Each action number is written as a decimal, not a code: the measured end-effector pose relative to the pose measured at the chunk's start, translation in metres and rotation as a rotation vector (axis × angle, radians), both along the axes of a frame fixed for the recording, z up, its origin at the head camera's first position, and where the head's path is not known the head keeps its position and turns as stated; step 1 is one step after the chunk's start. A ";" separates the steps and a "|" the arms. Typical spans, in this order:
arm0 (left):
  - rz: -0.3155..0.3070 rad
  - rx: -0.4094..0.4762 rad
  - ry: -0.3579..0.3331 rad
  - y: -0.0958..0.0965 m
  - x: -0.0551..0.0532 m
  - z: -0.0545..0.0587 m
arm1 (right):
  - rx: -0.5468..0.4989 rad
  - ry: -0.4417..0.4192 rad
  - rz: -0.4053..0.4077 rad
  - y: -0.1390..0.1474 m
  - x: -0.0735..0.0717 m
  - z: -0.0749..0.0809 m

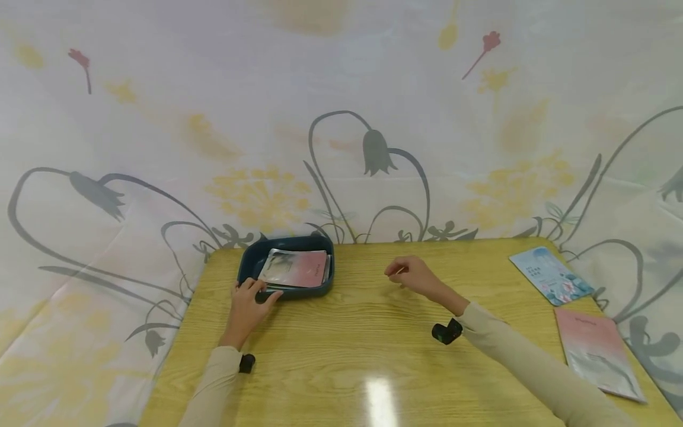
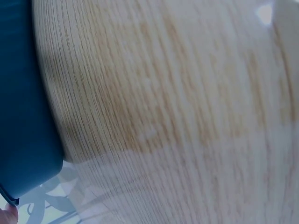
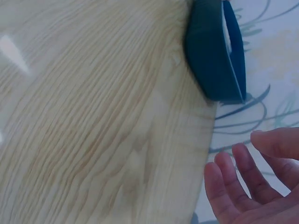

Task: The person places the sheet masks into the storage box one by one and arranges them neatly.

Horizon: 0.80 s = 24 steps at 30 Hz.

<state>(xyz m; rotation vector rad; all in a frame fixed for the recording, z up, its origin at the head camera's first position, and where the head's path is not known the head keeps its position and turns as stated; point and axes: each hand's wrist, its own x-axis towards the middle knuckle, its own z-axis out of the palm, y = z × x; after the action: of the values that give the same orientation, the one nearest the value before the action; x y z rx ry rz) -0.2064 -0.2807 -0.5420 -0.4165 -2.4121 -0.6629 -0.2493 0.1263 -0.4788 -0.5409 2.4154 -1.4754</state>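
Observation:
A dark blue plastic bin [image 1: 299,293] stands near the back left of the table. Inside it lies a pink and silver sheet mask packet [image 1: 301,268], with edges of more packets showing beneath. My left hand [image 1: 249,308] holds the bin's near left corner, its fingers bent over the rim and the thumb along the front. In the left wrist view only a fingertip [image 2: 9,214] shows, right at the rim. To the right of the bin, my right hand [image 1: 415,276] hovers over the table, empty, with fingers loosely bent.
At the table's right side lie a light blue packet [image 1: 552,277] and, nearer, a pink and silver packet [image 1: 597,353]. The wooden table [image 1: 331,356] meets a flower-printed cloth [image 1: 341,196] behind. Small black cameras sit on both wrists.

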 end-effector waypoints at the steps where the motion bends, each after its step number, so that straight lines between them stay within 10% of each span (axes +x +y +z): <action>1: 0.000 0.000 0.002 0.000 0.000 0.000 | 0.001 -0.004 -0.006 0.003 0.001 0.000; 24: 0.004 0.013 -0.036 0.001 0.002 0.004 | -0.033 -0.022 -0.172 0.080 0.030 0.004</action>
<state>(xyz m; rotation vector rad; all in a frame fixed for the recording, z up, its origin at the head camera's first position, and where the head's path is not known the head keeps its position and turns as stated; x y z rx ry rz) -0.2040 -0.2794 -0.5384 -0.3973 -2.4402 -0.6890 -0.2190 0.2058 -0.4752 -0.3283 2.4774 -1.5822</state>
